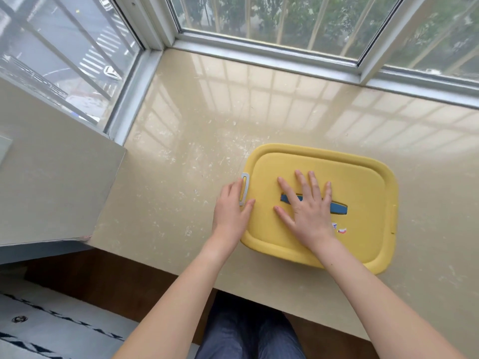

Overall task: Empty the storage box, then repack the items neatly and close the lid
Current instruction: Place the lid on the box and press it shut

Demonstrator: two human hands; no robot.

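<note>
A yellow storage box (363, 177) sits on the beige stone sill with its lid on, so its contents are hidden. A blue handle (338, 208) lies flat in the lid's middle. My right hand (308, 211) rests palm down on the lid, fingers spread, over the handle's left part. My left hand (230, 208) is at the box's left end, its fingers wrapped on the grey latch (245, 188) there. A yellow latch (393, 218) shows on the right end.
The sill (194, 164) stretches left and behind the box to the window frames (272, 55). A beige wall block (57, 177) stands at the left. The sill's front edge runs just below the box, with my knees and a patterned rug under it.
</note>
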